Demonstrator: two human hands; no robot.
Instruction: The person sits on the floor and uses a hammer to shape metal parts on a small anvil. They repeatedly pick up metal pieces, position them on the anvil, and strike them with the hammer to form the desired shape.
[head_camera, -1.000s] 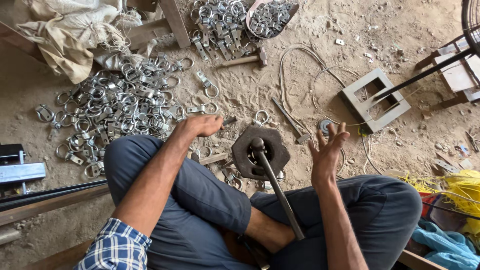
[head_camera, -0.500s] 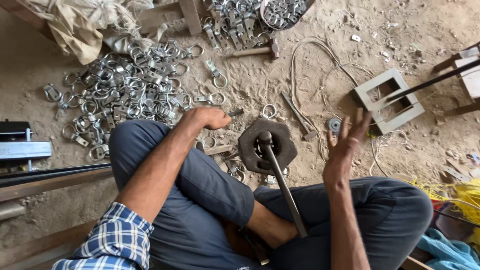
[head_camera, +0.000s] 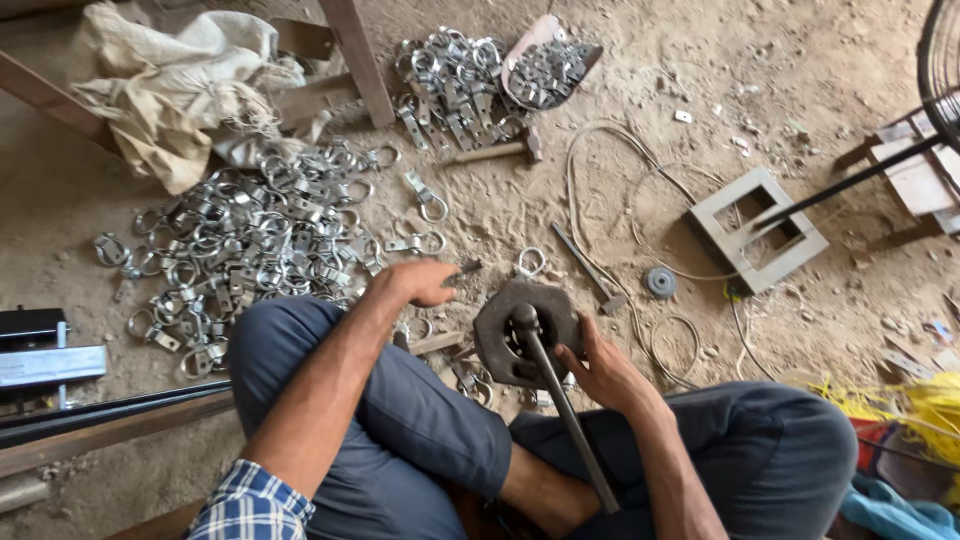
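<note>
Sandy dirt floor (head_camera: 600, 90). Wide heap of shiny steel ring clamps (head_camera: 250, 240). Dark hexagonal iron block (head_camera: 525, 330) with rod between the knees: probably heavy, rigid; grip its rim. Right hand (head_camera: 600, 365) half-curled against it. Left hand (head_camera: 420, 283) loosely closed, contents unclear.

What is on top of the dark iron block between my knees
A long dark rod stands in the hole at the middle of the iron block, and the right hand rests on the block's near edge. The hole's inside is hidden by the rod's end.
</note>
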